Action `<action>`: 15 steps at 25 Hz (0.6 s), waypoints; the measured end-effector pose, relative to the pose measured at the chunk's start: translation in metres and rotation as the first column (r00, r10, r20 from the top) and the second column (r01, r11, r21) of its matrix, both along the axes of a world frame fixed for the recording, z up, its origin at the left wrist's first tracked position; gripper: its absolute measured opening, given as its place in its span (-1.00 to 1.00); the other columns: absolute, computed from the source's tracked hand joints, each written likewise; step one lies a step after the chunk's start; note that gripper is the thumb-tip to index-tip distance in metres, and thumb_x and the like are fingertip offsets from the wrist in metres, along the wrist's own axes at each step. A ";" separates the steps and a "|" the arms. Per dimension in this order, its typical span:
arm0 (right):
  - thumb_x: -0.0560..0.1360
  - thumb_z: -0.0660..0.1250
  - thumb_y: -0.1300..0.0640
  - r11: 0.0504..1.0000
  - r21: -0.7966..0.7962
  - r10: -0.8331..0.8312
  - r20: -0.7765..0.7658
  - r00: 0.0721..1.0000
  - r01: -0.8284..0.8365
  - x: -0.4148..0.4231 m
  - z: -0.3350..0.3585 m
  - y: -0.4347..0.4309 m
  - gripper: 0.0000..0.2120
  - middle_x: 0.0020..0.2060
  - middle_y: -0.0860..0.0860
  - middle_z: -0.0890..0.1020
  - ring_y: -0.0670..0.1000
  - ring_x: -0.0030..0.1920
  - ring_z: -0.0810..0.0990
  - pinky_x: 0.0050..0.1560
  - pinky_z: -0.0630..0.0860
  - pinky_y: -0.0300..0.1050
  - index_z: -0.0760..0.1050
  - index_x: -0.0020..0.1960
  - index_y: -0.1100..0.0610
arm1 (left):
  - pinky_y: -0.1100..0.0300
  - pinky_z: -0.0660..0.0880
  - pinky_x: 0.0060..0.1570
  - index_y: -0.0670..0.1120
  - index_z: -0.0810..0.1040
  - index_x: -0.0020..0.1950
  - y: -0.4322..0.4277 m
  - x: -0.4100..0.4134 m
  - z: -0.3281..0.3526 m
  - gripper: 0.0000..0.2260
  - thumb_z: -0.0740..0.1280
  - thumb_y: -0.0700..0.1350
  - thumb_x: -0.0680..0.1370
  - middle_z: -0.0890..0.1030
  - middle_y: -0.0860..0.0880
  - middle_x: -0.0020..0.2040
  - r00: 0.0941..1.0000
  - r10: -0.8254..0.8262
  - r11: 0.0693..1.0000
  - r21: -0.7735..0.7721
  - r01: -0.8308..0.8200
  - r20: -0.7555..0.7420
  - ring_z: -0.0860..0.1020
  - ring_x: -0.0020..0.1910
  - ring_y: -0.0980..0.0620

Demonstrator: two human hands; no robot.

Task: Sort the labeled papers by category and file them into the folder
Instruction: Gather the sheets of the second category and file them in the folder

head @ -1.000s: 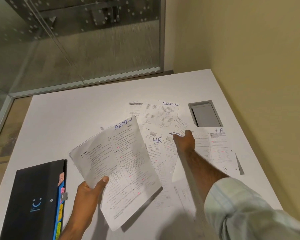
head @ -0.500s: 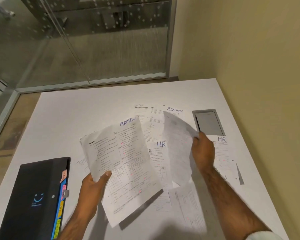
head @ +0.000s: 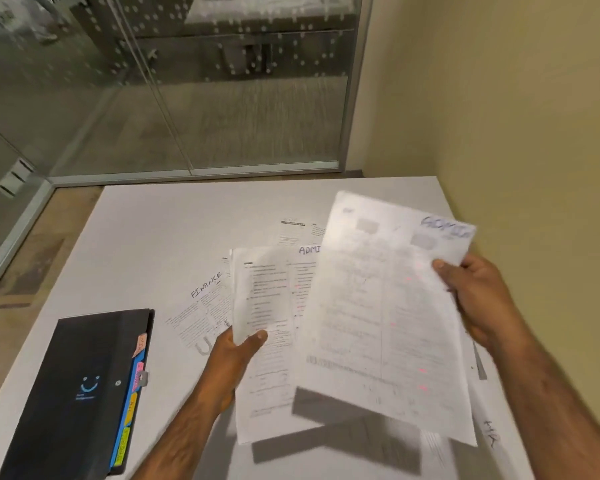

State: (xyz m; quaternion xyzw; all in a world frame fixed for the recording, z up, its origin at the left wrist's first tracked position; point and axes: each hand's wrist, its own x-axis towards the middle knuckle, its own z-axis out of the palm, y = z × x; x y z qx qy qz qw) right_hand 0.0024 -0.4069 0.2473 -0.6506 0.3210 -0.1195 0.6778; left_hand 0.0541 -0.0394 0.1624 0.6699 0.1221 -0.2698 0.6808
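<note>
My left hand (head: 234,355) grips a printed sheet headed ADMIN (head: 267,306) by its left edge, lifted over the table. My right hand (head: 478,299) pinches a second ADMIN sheet (head: 388,306) by its right edge; this sheet is blurred and overlaps the first one. A sheet marked FINANCE (head: 205,303) lies flat on the white table (head: 160,237), left of my left hand. Other printed sheets (head: 293,230) lie farther back, and more are hidden under the held papers. The black expanding folder (head: 73,393) lies shut at the front left, with coloured tabs along its right edge.
A beige wall (head: 516,116) borders the table's right side. Glass partitions (head: 187,98) stand beyond the far edge. A sheet marked HR (head: 492,434) peeks out near the front right edge.
My right hand has lifted an ADMIN sheet off the spread and swung it up toward the sheet in my left hand. The view has shifted, so the table sits lower in frame.
</note>
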 end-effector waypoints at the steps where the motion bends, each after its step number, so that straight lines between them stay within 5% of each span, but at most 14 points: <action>1: 0.58 0.36 0.30 0.999 0.003 0.044 -0.022 0.999 -0.044 0.004 -0.010 0.016 -0.86 -0.04 0.13 0.76 0.04 -0.21 0.74 -0.19 0.67 -0.10 0.66 0.07 0.15 | -0.09 0.63 0.06 -0.12 0.61 0.27 -0.004 -0.003 0.003 -0.76 0.36 -0.19 0.60 0.73 -0.15 0.11 1.000 -0.015 0.999 -0.030 0.014 -0.011 0.71 0.07 -0.17; 3: 0.59 0.36 0.30 0.992 0.021 0.128 -0.031 0.991 -0.128 0.007 -0.030 0.041 -0.84 -0.02 0.15 0.76 0.09 -0.10 0.76 -0.08 0.69 -0.05 0.67 0.10 0.14 | -0.12 0.59 0.17 -0.06 0.59 0.31 -0.012 -0.008 0.009 -0.75 0.31 -0.09 0.64 0.71 -0.11 0.18 0.999 -0.042 0.995 -0.091 0.039 -0.029 0.69 0.14 -0.14; 7: 0.63 0.31 0.24 0.972 0.182 0.167 -0.066 0.984 -0.152 0.005 -0.059 0.065 -0.82 0.10 0.10 0.74 0.17 0.13 0.72 0.16 0.62 0.11 0.65 0.17 0.14 | 0.15 0.60 0.15 0.11 0.54 0.31 -0.020 -0.016 0.015 -0.76 0.21 0.02 0.68 0.71 0.14 0.15 0.998 -0.066 0.987 -0.147 0.064 -0.009 0.67 0.16 0.14; 10: 0.67 0.28 0.18 0.930 0.352 0.152 -0.091 0.984 -0.111 0.000 -0.059 0.080 -0.71 0.28 0.06 0.65 0.03 0.15 0.70 0.00 0.62 -0.06 0.48 0.37 0.20 | -0.20 0.49 0.33 -0.05 0.52 0.40 -0.019 -0.020 0.013 -0.68 0.31 -0.07 0.64 0.67 -0.09 0.26 0.993 -0.112 0.980 -0.171 0.103 -0.048 0.63 0.26 -0.13; 12: 0.64 0.33 0.15 0.880 0.469 0.124 -0.077 0.989 -0.074 -0.005 -0.057 0.078 -0.57 0.24 -0.03 0.67 -0.06 0.14 0.69 -0.04 0.62 -0.12 0.35 0.49 0.13 | -0.25 0.50 0.30 -0.10 0.51 0.40 -0.019 -0.022 0.011 -0.66 0.35 -0.16 0.62 0.66 -0.15 0.26 0.987 -0.157 0.974 -0.174 0.148 -0.040 0.63 0.24 -0.19; 15: 0.63 0.29 0.27 0.784 0.588 0.291 -0.067 0.954 -0.198 -0.016 -0.051 0.068 -0.58 0.22 0.14 0.69 0.15 0.22 0.67 0.30 0.54 0.16 0.41 0.47 0.23 | -0.24 0.53 0.26 -0.08 0.52 0.39 -0.020 -0.025 0.009 -0.66 0.37 -0.18 0.61 0.68 -0.13 0.24 0.991 -0.135 0.978 -0.159 0.133 -0.003 0.65 0.21 -0.18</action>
